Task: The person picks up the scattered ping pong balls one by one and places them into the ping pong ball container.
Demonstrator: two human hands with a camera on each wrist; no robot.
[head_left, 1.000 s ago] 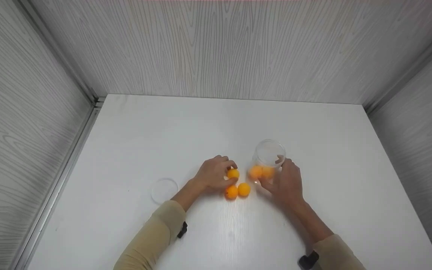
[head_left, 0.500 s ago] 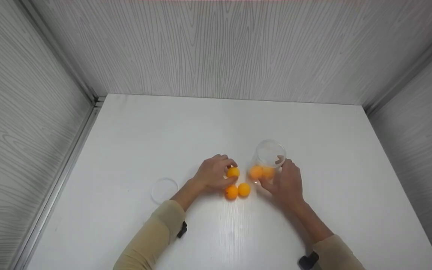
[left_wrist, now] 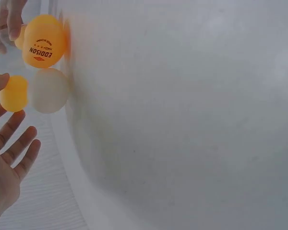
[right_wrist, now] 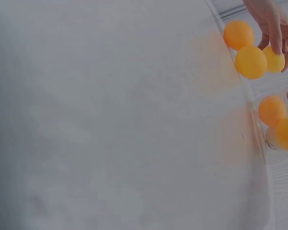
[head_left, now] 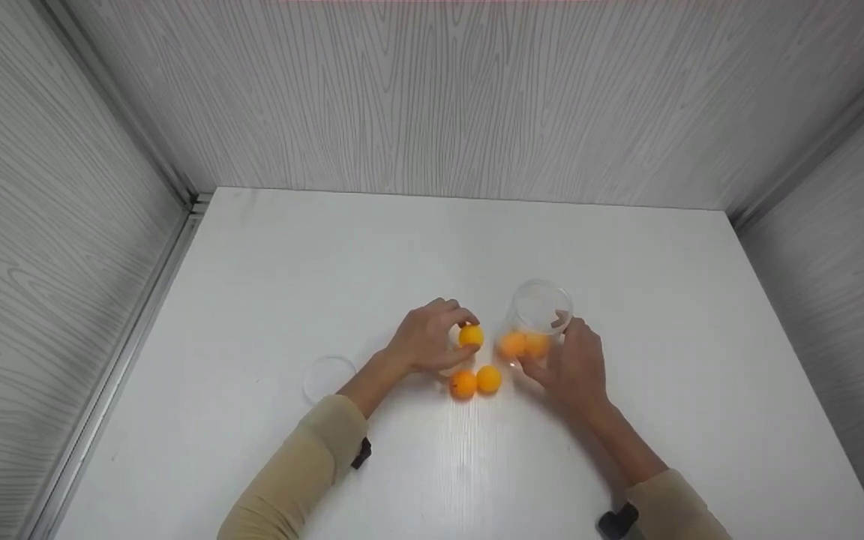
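Note:
My left hand (head_left: 428, 341) pinches a yellow-orange ping-pong ball (head_left: 470, 337) between thumb and fingers, close to the left side of a clear plastic cup (head_left: 538, 306). My right hand (head_left: 580, 367) grips that cup from its right side. Two orange balls (right_wrist: 272, 110) show at the bottom of the cup, with a pale printed ball (right_wrist: 271, 138) partly hidden behind them. On the table below my left hand sit a printed orange ball (head_left: 463, 385) and a yellower ball (head_left: 489, 379). A white ball (left_wrist: 48, 91) shows in the left wrist view, hidden in the head view.
A clear round lid (head_left: 327, 379) lies on the white table (head_left: 372, 247) beside my left forearm. Wood-grain panels (head_left: 439, 97) rise behind the table and along both sides.
My left hand has lifted slightly with its ball, moving away from me and a little to the right. My right hand and the cup stay in place.

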